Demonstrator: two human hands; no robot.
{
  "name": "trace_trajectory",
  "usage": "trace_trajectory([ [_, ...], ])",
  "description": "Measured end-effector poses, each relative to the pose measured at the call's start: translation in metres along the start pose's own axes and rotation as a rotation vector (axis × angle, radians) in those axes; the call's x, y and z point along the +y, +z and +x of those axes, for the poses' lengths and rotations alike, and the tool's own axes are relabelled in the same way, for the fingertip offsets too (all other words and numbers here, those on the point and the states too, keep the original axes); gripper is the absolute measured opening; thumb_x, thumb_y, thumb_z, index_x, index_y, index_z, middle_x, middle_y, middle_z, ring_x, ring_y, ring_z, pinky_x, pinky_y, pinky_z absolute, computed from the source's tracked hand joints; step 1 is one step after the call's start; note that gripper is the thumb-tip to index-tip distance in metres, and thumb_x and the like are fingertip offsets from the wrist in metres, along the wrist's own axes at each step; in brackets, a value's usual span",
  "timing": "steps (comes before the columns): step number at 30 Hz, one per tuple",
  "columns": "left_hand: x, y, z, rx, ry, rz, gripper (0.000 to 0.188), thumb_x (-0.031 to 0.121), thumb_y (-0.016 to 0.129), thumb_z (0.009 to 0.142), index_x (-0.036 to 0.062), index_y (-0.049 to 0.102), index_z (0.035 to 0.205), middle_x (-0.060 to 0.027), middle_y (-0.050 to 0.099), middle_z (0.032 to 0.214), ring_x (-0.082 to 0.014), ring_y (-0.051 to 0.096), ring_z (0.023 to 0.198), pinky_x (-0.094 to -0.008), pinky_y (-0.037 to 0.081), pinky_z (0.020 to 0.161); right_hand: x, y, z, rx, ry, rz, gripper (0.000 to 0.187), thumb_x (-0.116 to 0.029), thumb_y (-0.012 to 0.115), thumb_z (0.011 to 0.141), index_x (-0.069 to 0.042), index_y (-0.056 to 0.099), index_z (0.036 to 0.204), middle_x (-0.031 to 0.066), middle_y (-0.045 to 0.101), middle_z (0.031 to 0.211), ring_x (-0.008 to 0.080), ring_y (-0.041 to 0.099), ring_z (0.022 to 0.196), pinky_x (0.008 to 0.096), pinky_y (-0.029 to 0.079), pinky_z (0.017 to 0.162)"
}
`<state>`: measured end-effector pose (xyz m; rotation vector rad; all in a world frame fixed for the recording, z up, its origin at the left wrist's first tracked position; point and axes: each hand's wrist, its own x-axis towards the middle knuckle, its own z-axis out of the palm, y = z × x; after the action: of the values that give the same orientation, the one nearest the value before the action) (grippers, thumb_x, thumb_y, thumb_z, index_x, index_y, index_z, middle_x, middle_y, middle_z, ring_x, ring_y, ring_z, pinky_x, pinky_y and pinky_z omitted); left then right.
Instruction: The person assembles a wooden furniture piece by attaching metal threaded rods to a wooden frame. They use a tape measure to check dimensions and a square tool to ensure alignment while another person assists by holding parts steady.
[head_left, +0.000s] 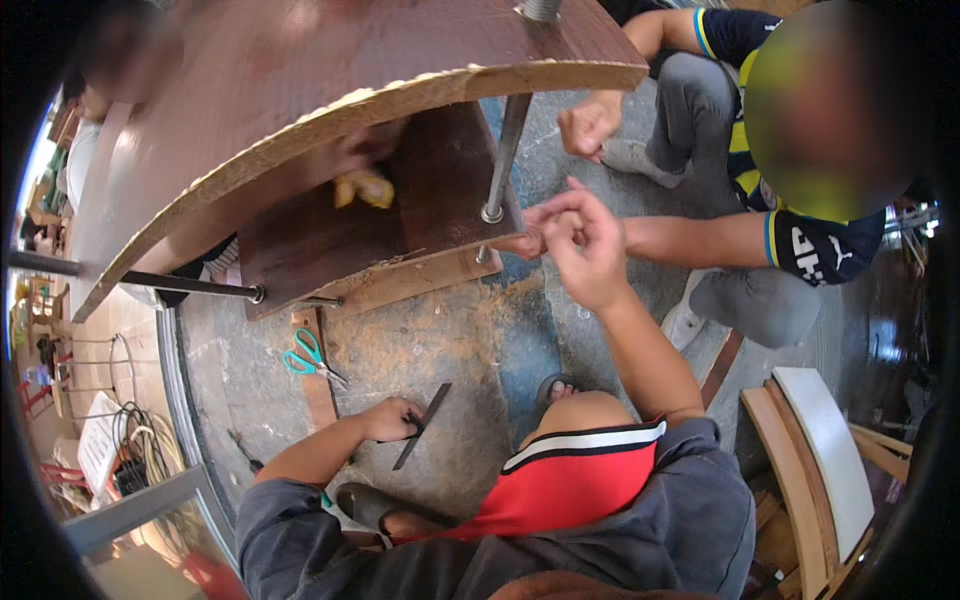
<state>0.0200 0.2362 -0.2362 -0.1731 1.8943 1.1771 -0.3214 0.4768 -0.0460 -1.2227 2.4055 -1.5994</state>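
My left hand [388,419] is closed around a dark, narrow flat strip [425,425], held tilted above the floor. My right hand [585,245] is raised beside the corner of a dark brown lower board [450,190], its fingers loosely bent and apart, with nothing visible in them. A curved brown upper board [330,60] with a rough, chipped edge stands over the lower one, joined by metal rods [508,150]. A co-worker's hand [520,245] touches the lower board's corner, close to my right hand. Between the boards, another person's blurred hand is at a yellow object [363,190].
Teal-handled scissors [305,355] lie on a wooden strip [316,390] on the dusty floor. A co-worker crouches at the right, the other hand [590,125] curled. Curved boards [825,450] lean at the lower right. Coiled cables [150,450] lie left, beyond a metal-framed panel.
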Motion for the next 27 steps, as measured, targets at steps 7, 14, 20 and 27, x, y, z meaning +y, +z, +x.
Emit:
trace_trajectory([
  [7,0.002,-0.001,-0.005,-0.006,0.013,0.023,0.034,0.013,0.067,0.085,0.0034,0.074,0.116,-0.0155,0.077,0.100,-0.0229,0.071,0.092,-0.0361,0.055,0.085,-0.018,0.004,0.024,-0.193,0.180,0.055,0.062,-0.009,0.078,0.084,0.000,0.052,0.140,0.0253,0.069,0.124,0.0346,0.073,0.108,0.0427,0.058,0.094],
  [14,0.002,-0.001,-0.010,0.044,0.051,0.092,0.036,0.020,0.070,0.082,0.0055,0.076,0.114,-0.0183,0.077,0.104,-0.0314,0.074,0.096,-0.0408,0.057,0.088,-0.017,-0.002,0.045,-0.342,-0.116,-0.158,0.061,-0.009,0.079,0.081,0.001,0.061,0.139,0.0191,0.074,0.123,0.0320,0.073,0.113,0.0402,0.058,0.092],
  [20,-0.028,-0.024,-0.069,0.027,0.040,0.364,0.043,0.022,0.072,0.081,0.0064,0.074,0.120,-0.0210,0.075,0.111,-0.0361,0.072,0.105,-0.0422,0.055,0.095,-0.004,0.014,0.028,-0.173,0.079,0.040,0.029,-0.005,0.078,0.085,0.001,0.076,0.113,0.0157,0.077,0.117,0.0273,0.077,0.102,0.0367,0.062,0.085],
  [27,-0.082,-0.043,-0.206,0.110,-0.249,0.384,0.032,0.017,0.067,0.076,0.0054,0.077,0.104,-0.0231,0.075,0.099,-0.0386,0.073,0.096,-0.0469,0.058,0.086,-0.013,0.040,0.012,0.104,-0.047,-0.218,0.024,-0.005,0.083,0.083,0.002,0.078,0.105,0.0137,0.078,0.110,0.0227,0.078,0.094,0.0334,0.063,0.080],
])
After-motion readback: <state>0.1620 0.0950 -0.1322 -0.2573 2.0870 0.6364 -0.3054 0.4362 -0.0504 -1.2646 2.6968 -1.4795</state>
